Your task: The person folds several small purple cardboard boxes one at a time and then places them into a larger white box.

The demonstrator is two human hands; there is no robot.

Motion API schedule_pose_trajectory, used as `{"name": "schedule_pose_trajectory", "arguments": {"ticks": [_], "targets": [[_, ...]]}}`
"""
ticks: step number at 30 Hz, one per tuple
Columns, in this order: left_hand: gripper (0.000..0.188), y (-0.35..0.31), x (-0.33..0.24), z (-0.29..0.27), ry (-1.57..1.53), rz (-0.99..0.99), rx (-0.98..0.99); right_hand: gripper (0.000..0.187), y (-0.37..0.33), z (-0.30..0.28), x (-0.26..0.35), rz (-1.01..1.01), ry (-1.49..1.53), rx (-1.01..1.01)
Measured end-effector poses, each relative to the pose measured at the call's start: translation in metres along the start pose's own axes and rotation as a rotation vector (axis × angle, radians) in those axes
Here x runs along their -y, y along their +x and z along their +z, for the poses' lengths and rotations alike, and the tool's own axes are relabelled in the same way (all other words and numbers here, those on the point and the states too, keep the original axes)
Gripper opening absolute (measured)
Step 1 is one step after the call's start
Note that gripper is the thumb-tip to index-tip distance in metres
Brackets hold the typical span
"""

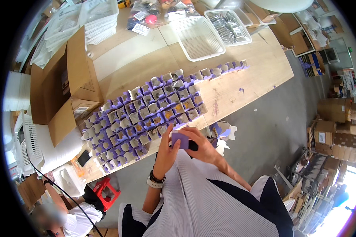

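Both of my hands hold a small purple box (180, 140) above the table's near edge, in front of my body. My left hand (168, 154) grips its left side, with the thumb across the front face. On the right, my right hand (201, 147) has its fingers curled over the top and right side. Something small and black (193, 145) shows by the right palm; its kind is unclear. Just beyond my hands stand rows of open purple boxes (144, 111), packed closely together. Several of them have orange or greyish contents, too small to make out.
A single line of purple boxes (217, 71) runs to the right. Behind stand a white basket (197, 39) and a basket of small packets (227, 28). An open carton (85, 63) and a phone (84, 158) lie left. A co-worker (81, 221) sits near a red stool (106, 193).
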State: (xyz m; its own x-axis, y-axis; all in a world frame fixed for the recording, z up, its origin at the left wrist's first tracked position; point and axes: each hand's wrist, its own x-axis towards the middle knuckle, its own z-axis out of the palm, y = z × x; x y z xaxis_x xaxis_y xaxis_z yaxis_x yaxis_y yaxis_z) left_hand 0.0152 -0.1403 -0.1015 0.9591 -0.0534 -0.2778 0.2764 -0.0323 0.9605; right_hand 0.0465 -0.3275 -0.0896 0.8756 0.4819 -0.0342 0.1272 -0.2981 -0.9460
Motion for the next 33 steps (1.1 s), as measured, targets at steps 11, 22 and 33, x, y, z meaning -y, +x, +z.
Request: {"name": "schedule_pose_trajectory", "arguments": {"ticks": [11,22,33], "targets": [[0.061,-0.044,-0.013,-0.041,0.266,0.162,-0.114,0.052,-0.001,0.055,0.037,0.158,0.236,-0.066],[0.06,-0.08,-0.011,-0.052,0.254,0.152,-0.336,0.048,-0.01,0.095,0.053,0.145,0.184,-0.041],[0.05,-0.096,-0.001,-0.063,0.294,0.108,-0.333,0.045,-0.022,0.11,0.047,0.071,0.167,-0.017]]}}
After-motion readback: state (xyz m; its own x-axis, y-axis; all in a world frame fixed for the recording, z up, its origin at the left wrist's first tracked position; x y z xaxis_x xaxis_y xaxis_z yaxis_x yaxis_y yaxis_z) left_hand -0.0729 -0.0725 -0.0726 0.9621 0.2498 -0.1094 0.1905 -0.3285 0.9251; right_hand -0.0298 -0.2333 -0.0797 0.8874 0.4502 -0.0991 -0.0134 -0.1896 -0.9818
